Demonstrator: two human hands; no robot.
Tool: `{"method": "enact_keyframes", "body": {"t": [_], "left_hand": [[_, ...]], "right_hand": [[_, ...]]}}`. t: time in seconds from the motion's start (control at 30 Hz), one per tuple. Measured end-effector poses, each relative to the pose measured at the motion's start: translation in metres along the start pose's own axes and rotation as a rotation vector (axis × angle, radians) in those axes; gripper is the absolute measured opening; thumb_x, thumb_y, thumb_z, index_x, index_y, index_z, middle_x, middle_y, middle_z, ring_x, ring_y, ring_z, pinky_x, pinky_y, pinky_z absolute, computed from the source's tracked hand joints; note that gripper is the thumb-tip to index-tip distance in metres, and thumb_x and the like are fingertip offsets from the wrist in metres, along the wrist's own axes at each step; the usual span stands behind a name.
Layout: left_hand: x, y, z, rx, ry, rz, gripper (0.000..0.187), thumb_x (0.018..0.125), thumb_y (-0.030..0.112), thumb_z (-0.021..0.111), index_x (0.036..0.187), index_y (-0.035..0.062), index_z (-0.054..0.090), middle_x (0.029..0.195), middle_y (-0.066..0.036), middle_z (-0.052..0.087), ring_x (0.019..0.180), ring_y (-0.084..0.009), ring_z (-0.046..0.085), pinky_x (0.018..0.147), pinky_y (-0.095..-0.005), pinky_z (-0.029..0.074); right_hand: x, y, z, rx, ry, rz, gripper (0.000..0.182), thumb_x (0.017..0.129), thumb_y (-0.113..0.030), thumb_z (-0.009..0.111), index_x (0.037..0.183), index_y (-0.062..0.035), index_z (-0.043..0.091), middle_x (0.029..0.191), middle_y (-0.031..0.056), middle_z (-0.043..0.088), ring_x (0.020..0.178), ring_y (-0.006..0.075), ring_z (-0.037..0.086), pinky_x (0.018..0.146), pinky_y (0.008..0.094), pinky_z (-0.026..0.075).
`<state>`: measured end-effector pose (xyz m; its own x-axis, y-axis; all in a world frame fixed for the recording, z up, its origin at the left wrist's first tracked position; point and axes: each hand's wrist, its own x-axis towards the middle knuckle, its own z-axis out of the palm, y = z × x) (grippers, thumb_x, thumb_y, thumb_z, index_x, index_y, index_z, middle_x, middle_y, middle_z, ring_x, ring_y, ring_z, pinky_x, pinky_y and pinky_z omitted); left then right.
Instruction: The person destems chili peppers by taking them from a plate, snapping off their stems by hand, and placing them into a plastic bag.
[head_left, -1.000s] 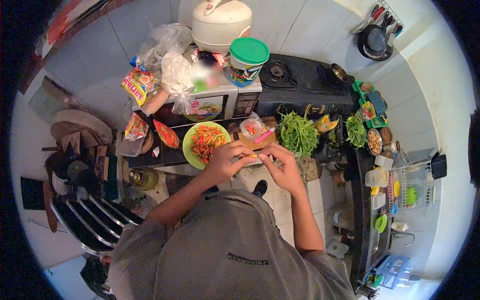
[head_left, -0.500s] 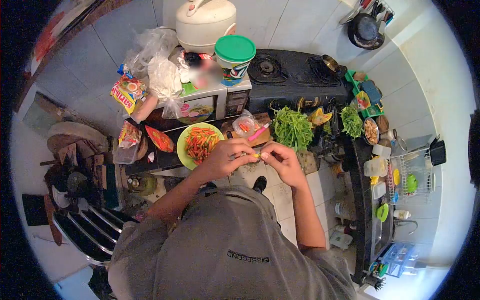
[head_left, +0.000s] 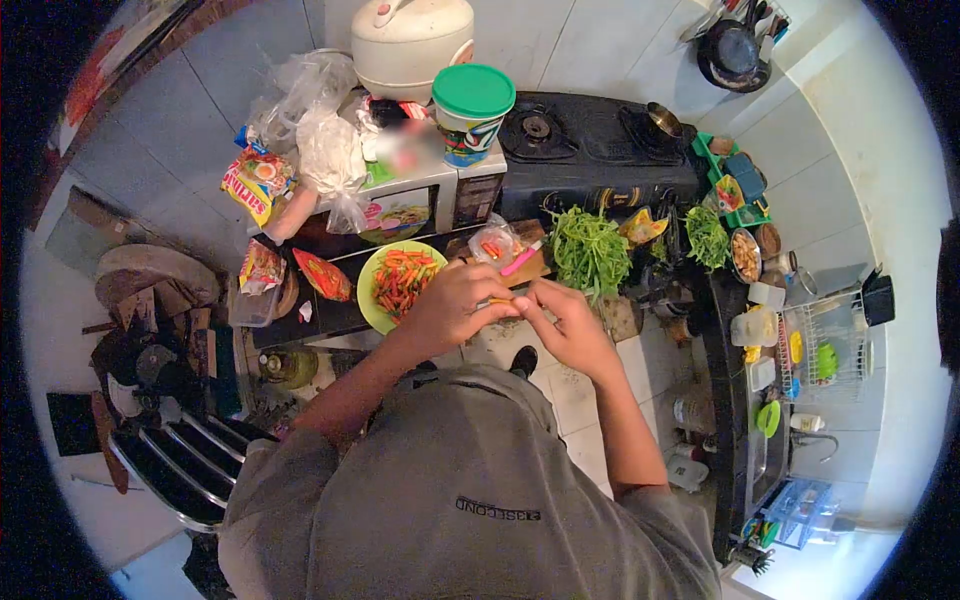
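In front of my chest, my left hand (head_left: 453, 308) and my right hand (head_left: 565, 325) meet with their fingertips together. The left fingers pinch a small orange-yellow chili (head_left: 492, 302), mostly covered by the fingers. My right thumb and forefinger close at its tip; whether they hold a piece of it is hidden. Just beyond the left hand is a light-green bowl (head_left: 368, 310) of red and orange chilies (head_left: 403, 283). Past the fingertips, a pink-handled knife (head_left: 520, 259) lies on a wooden board (head_left: 535, 262) beside a clear plastic bag (head_left: 494, 242) with red pieces inside.
A heap of leafy greens (head_left: 588, 250) lies right of the board. Behind stand a black stove (head_left: 600, 150), a microwave (head_left: 470, 200) and a green-lidded tub (head_left: 473, 120). Snack packets (head_left: 322, 275) lie left of the bowl. A dish rack (head_left: 825, 350) and sink (head_left: 765, 460) are at right.
Both hands stay together at nearly the same spot. The chili shows more between the left fingers, and the right fingertips have shifted slightly around its end. The view has moved slightly.
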<state>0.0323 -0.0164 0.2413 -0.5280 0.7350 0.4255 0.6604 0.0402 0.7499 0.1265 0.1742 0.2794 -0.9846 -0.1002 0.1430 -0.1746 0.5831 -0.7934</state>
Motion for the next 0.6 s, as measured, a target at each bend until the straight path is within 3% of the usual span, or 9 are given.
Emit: {"method": "enact_keyframes", "body": {"t": [0.13,0.2,0.37,0.5,0.6], "left_hand": [[0.001,0.002,-0.004,0.066,0.014,0.011,0.021,0.084,0.026,0.072,0.092,0.0072,0.071,0.093,-0.006,0.067,0.09,-0.0248,0.063,0.075,-0.0374,0.043],[0.0,0.003,-0.004,0.073,0.01,0.004,0.021,0.084,0.027,0.072,0.092,0.0073,0.071,0.093,-0.006,0.067,0.09,-0.0247,0.063,0.075,-0.0372,0.043],[-0.005,0.01,-0.004,-0.026,0.05,-0.177,0.018,0.081,0.023,0.076,0.093,0.0096,0.074,0.089,-0.003,0.068,0.068,-0.0164,0.057,0.067,-0.0317,0.044],[-0.012,0.002,0.003,-0.156,0.151,-0.161,0.018,0.08,0.021,0.078,0.094,0.0104,0.074,0.09,-0.002,0.068,0.061,-0.0134,0.051,0.061,-0.0293,0.043],[-0.015,0.001,0.004,-0.15,0.177,-0.119,0.018,0.08,0.02,0.078,0.093,0.0098,0.074,0.09,-0.002,0.068,0.062,-0.0138,0.052,0.059,-0.0286,0.043]], "right_hand": [[0.003,-0.002,0.0,0.123,-0.018,0.033,0.026,0.099,-0.02,0.057,0.085,0.0019,0.059,0.075,0.0125,0.059,0.065,0.0218,0.057,0.061,0.0344,0.044],[0.004,0.005,0.003,0.155,-0.054,0.065,0.031,0.102,-0.022,0.052,0.08,-0.0004,0.055,0.07,0.0036,0.052,0.067,0.0125,0.05,0.061,0.029,0.04],[0.001,0.015,0.009,0.276,-0.07,0.106,0.031,0.103,-0.023,0.052,0.081,-0.0012,0.057,0.072,0.0014,0.054,0.068,0.0106,0.05,0.063,0.027,0.041],[0.0,0.018,0.013,0.484,-0.076,0.11,0.029,0.102,-0.022,0.052,0.082,-0.0015,0.058,0.074,0.0005,0.056,0.068,0.0108,0.052,0.064,0.026,0.042],[0.0,0.016,0.018,0.421,-0.032,0.101,0.026,0.101,-0.021,0.054,0.085,-0.0007,0.06,0.071,0.0022,0.056,0.067,0.0098,0.05,0.061,0.0262,0.041]]}}
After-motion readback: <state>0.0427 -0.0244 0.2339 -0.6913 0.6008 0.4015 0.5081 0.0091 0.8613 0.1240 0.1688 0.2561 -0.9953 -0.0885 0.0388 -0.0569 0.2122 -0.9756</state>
